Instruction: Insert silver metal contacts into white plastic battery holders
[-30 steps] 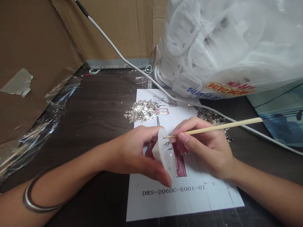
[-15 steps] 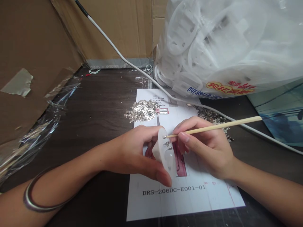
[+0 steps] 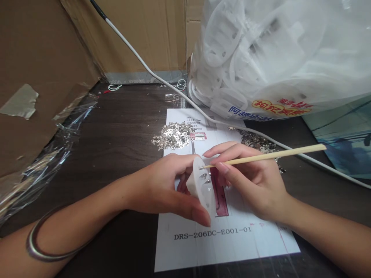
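Note:
My left hand point(image 3: 174, 193) is closed around a white plastic battery holder-like part point(image 3: 207, 200) with a round face and slots, tilted with its slotted face toward the right. Small metal pieces point(image 3: 204, 176) show in the slots. Between the thumb and fingers of my right hand point(image 3: 249, 173) is a thin wooden stick point(image 3: 272, 155), its narrow end touching the part's face at the upper slot. Both hands are over a printed sheet point(image 3: 185, 251), which lies on the dark table. Some of my left fingers are hidden behind the part.
A heap of small metal pieces point(image 3: 175, 135) lies at the sheet's upper left; another pile point(image 3: 256, 142) is behind my right hand. A large clear bag of white parts point(image 3: 278, 58) fills the upper right. A white cable point(image 3: 139, 58) crosses the table. Cardboard point(image 3: 145, 34) stands behind.
The stick's thick end has swung slightly right and down, while its tip stays at the upper slot. My right index finger has stretched out a little toward the part. The left hand is nearly still.

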Action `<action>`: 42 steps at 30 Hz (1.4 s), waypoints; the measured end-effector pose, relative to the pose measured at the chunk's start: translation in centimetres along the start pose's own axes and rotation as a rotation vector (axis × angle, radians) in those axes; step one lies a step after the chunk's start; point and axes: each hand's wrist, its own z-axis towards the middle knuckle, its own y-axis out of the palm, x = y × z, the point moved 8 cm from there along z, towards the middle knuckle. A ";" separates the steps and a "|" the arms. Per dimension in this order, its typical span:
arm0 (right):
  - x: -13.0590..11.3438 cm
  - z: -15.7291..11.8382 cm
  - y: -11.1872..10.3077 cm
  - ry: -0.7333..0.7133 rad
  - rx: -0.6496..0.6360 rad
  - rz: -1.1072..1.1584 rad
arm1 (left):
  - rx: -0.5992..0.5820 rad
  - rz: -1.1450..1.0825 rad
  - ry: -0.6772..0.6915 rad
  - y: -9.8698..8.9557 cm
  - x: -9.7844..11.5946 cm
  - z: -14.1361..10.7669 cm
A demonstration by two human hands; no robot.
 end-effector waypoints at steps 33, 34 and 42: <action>1.3 -0.6 0.0 0.226 0.032 0.101 | -0.088 -0.212 -0.004 1.0 -0.1 0.3; 1.4 -0.7 0.0 0.234 0.028 0.104 | -0.094 -0.225 0.001 1.1 -0.1 0.3; 1.9 -0.7 0.2 0.295 -0.016 0.137 | -0.070 -0.202 0.027 0.9 -0.1 0.4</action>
